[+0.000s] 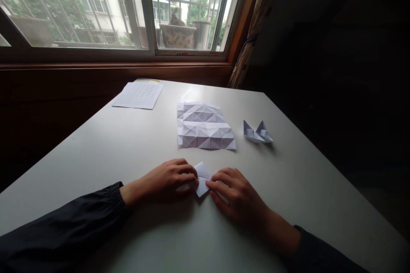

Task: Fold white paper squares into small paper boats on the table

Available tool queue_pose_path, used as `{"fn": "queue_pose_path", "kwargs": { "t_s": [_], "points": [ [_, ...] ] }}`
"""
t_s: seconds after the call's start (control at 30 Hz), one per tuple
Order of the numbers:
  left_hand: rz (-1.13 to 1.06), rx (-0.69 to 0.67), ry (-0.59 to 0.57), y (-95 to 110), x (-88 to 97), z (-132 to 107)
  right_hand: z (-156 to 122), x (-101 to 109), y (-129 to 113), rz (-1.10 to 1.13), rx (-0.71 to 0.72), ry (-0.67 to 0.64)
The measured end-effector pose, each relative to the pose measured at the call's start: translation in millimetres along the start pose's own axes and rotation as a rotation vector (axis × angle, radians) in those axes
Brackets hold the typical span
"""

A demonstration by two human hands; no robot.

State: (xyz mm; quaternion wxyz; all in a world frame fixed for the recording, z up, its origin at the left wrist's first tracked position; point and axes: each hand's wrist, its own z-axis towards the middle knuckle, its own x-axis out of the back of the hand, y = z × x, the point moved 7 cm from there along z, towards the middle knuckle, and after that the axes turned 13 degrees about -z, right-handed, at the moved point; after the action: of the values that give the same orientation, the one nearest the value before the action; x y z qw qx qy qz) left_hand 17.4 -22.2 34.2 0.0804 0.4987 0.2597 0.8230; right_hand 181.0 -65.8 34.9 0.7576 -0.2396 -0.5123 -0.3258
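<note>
Head view: 2 bare hands meet over a small folded white paper [202,187] near the front edge of the tabletop [96,170], 1 pointed corner showing between them and its ends running under the palms. The left hand [162,182] has its fingers [187,170] pressed close together, tips on the paper's left side; the right hand [238,196] has its fingers [222,177] slightly spread, tips on the paper's right side. Whether either hand pinches cannot be told. Toward the back edge, a creased paper sheet [205,126] lies mid-table, a paper boat [257,133] to its right, a printed sheet [137,95] near the back left corner. Tabletop runs on either side of the hands, with a gap before the creased sheet.
</note>
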Motion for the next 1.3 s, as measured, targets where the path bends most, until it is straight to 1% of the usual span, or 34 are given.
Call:
{"fn": "queue_pose_path", "kwargs": {
  "t_s": [0.1, 0.27, 0.37, 0.57, 0.9, 1.1, 1.3],
  "points": [
    [0.067, -0.029, 0.01, 4.2, -0.6, 0.0, 5.0, -0.9, -5.4, -0.072, 0.076, 0.006],
    [0.115, -0.08, 0.041, 16.9, 2.9, -0.3, 14.9, 1.8, -13.8, -0.163, 0.15, 0.053],
    [0.098, -0.07, 0.056, 20.4, 4.2, -1.7, 15.8, 2.0, -13.5, -0.161, 0.141, 0.07],
    [0.015, 0.0, 0.1, 16.8, 4.0, -6.5, 8.4, 0.0, -3.5, -0.016, 0.047, 0.084],
    [0.007, 0.008, 0.107, 19.5, 2.9, -9.7, 7.7, -0.1, -3.1, 0.031, 0.019, 0.094],
    [-0.002, 0.026, 0.096, 21.1, 3.1, -11.2, 7.0, 1.6, -5.8, 0.055, 0.029, 0.093],
    [-0.03, 0.016, 0.075, 24.0, 3.9, -11.0, 4.3, 3.6, -8.5, 0.055, 0.103, 0.072]
  ]
}}
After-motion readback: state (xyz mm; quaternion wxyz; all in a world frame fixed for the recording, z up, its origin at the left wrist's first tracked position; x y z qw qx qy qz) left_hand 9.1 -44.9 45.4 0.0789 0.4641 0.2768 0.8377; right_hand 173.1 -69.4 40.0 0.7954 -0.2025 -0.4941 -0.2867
